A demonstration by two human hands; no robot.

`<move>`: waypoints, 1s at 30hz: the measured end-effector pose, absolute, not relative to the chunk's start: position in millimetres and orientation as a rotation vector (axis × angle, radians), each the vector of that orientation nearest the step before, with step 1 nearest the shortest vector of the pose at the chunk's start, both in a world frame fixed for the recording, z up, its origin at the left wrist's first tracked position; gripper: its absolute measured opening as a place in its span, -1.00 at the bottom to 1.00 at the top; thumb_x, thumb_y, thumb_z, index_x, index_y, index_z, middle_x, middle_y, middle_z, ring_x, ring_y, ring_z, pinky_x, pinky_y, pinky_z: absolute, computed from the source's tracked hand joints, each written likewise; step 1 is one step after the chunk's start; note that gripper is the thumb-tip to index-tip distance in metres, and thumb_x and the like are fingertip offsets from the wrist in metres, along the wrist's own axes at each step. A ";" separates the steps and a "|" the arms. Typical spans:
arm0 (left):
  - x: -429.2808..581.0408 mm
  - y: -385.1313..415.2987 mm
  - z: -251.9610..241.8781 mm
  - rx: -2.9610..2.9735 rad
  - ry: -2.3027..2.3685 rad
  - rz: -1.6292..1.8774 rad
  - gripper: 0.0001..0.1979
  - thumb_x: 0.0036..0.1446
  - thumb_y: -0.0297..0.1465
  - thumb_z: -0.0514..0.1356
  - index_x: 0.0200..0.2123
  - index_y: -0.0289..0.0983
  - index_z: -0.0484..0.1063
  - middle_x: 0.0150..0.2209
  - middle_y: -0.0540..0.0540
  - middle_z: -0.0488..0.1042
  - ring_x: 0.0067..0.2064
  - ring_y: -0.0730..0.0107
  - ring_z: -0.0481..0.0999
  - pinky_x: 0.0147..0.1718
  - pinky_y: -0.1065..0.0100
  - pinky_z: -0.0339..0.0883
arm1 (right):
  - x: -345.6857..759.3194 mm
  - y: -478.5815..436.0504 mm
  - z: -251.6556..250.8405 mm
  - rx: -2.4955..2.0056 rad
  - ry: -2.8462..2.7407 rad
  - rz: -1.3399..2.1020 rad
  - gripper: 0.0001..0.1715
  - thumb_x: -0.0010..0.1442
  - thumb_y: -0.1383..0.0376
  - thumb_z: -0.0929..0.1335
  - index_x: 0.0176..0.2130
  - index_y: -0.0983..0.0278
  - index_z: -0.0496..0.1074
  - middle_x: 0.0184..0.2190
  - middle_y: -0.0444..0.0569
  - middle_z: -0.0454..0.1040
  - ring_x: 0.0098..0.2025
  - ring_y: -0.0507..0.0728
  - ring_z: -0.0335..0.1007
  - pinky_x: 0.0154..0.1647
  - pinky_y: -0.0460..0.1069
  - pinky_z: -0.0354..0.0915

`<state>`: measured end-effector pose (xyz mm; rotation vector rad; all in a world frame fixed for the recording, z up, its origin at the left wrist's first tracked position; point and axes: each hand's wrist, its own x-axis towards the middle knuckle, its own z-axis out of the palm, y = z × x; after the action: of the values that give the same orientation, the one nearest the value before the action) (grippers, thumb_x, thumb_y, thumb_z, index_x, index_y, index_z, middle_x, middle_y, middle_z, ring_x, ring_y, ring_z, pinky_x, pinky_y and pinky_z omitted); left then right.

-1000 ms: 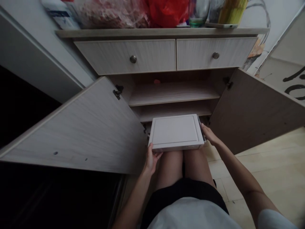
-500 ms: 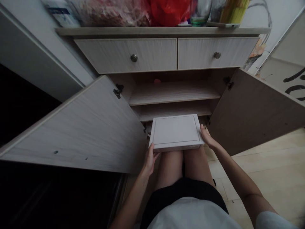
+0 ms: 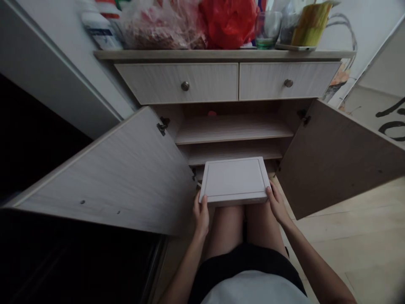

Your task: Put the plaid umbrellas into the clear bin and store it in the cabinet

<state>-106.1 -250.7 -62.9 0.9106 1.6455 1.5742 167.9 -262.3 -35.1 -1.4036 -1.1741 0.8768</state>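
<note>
Clamping fingers [image 3: 204, 201] on the near corners of the white box [image 3: 234, 179], left hand [image 3: 201, 216] and right hand [image 3: 277, 205] probably balance its weight.

You are in what looks like a home: in front of you stands a wood-grain cabinet [image 3: 209, 55] with round knobs [image 3: 185, 86], its top crowded with a white bottle [image 3: 103, 33], a clear plastic bag [image 3: 164, 29], a red bag [image 3: 229, 23] and a drinking glass [image 3: 268, 27]. You wear black shorts [image 3: 247, 259] above pale flooring [image 3: 363, 228].
</note>
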 end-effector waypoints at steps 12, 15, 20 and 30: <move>-91.5 -252.3 -40.8 0.707 1.458 1.758 -0.66 0.18 -0.15 0.28 -0.06 -0.21 0.57 0.08 -0.18 0.55 0.27 0.09 0.40 0.30 0.19 0.19 | 159.7 -249.0 -25.1 -1.430 -1.121 0.836 -0.17 0.32 -0.19 0.12 0.37 0.15 0.23 0.35 -0.04 0.26 0.42 0.23 0.08 0.46 0.19 0.02; -90.8 -228.2 -22.9 0.812 1.415 1.769 -0.64 0.19 -0.13 0.26 -0.03 -0.18 0.57 0.11 -0.15 0.54 0.29 0.12 0.37 0.31 0.20 0.17 | 165.9 -222.5 -11.4 -1.369 -1.129 0.793 -0.19 0.33 -0.15 0.13 0.36 0.20 0.25 0.34 0.00 0.28 0.40 0.23 0.14 0.44 0.16 0.03; -85.4 -153.8 6.9 1.029 1.324 1.757 -0.57 0.24 -0.09 0.20 0.05 -0.20 0.54 0.17 -0.16 0.51 0.28 0.16 0.39 0.31 0.22 0.17 | 181.6 -140.2 10.8 -1.306 -1.139 0.670 -0.19 0.29 -0.14 0.15 0.30 0.26 0.31 0.31 0.07 0.32 0.37 0.25 0.17 0.40 0.15 0.07; -74.5 -15.2 21.4 1.201 1.370 1.762 -0.51 0.29 -0.06 0.15 0.01 -0.34 0.53 0.05 -0.29 0.56 0.15 0.14 0.49 0.20 0.20 0.27 | 194.1 15.4 13.1 -1.375 -1.081 0.635 -0.32 0.25 -0.05 0.11 0.07 0.28 0.44 0.15 0.09 0.47 0.23 0.25 0.30 0.32 0.18 0.14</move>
<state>-74.5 -15.2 21.4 1.2010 1.3700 1.7624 194.1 15.4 13.1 -1.3748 -1.0807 0.6353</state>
